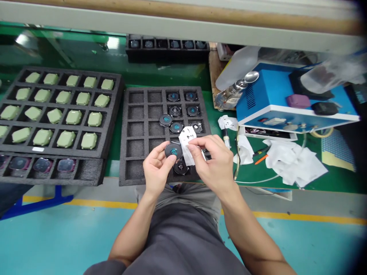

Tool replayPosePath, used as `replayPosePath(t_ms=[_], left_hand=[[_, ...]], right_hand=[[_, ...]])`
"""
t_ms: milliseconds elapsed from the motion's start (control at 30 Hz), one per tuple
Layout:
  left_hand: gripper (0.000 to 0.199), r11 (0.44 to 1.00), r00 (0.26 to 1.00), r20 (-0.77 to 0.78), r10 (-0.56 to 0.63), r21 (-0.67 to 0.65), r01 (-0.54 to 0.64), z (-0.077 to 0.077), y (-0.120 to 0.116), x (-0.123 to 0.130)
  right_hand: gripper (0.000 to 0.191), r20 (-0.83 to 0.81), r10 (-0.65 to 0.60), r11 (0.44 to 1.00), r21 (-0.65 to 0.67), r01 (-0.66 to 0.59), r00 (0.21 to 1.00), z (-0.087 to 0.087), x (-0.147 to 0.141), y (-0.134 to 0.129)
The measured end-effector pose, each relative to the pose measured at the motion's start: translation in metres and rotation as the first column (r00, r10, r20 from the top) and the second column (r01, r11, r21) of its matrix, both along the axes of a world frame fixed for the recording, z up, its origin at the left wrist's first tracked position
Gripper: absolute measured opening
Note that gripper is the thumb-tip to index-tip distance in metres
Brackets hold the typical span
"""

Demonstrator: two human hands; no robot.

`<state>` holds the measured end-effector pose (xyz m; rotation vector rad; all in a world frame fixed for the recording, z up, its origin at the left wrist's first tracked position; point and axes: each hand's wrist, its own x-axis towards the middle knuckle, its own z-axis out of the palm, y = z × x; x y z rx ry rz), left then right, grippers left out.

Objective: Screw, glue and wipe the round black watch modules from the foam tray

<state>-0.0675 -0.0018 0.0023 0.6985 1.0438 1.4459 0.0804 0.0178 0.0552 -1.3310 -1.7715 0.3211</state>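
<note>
Between thumb and fingers, my left hand [157,168] holds a round black watch face [173,151] with a blue mark at its centre. My right hand [213,160] pinches a white cloth [188,147] with dark smudges, close beside the watch face. Both hands are over a dark foam tray [134,110]. Several round watch faces lie in its right-hand compartments, and one [165,120] rests on a divider. Part of the tray is hidden behind my hands.
At the left, a foam tray [116,103] holds several green square cases, above another tray [91,172] with dark square watches. A blue machine [258,91], crumpled white cloths [289,160] and an orange tool [261,159] are at the right. A shelf edge [172,26] crosses the top.
</note>
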Motion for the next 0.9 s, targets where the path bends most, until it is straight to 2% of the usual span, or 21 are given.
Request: replayPosePath(t_ms=[133, 200, 267, 400, 567, 700, 900], left_hand=[[0.052, 0.999, 0.999, -0.027, -0.028, 0.035, 0.029, -0.003, 0.000, 0.000], [0.052, 0.998, 0.997, -0.072, -0.038, 0.046, 0.041, -0.003, 0.000, 0.001], [0.050, 0.998, 0.993, -0.117, -0.025, 0.061, 0.033, -0.002, -0.001, 0.002], [0.049, 0.997, 0.994, -0.111, 0.003, 0.077, 0.006, -0.004, -0.001, 0.003], [0.054, 0.999, 0.999, -0.003, -0.038, 0.031, 0.038, -0.008, 0.000, 0.000], [0.049, 0.997, 0.992, 0.100, -0.074, 0.022, 0.072, -0.004, 0.001, -0.002], [0.039, 0.995, 0.975, 0.210, -0.076, -0.045, 0.088, 0.000, 0.002, -0.005]], right_hand=[[0.011, 0.046, 0.088, 0.996, -0.039, -0.086, 0.995, 0.001, -0.009, -0.003], [0.013, 0.121, 0.164, 0.985, -0.065, -0.157, 0.979, -0.001, -0.018, -0.003], [0.016, 0.206, 0.186, 0.981, -0.086, -0.172, 0.961, -0.004, -0.026, 0.001], [0.016, 0.247, 0.023, 0.997, -0.076, -0.004, 0.969, -0.011, -0.026, 0.016], [0.010, 0.286, -0.100, 0.986, -0.101, 0.133, 0.953, -0.014, 0.004, 0.026], [0.010, 0.200, -0.122, 0.985, -0.099, 0.144, 0.972, -0.013, 0.018, 0.022], [0.010, 0.070, -0.031, 0.988, -0.150, 0.041, 0.997, -0.007, 0.004, 0.018]])
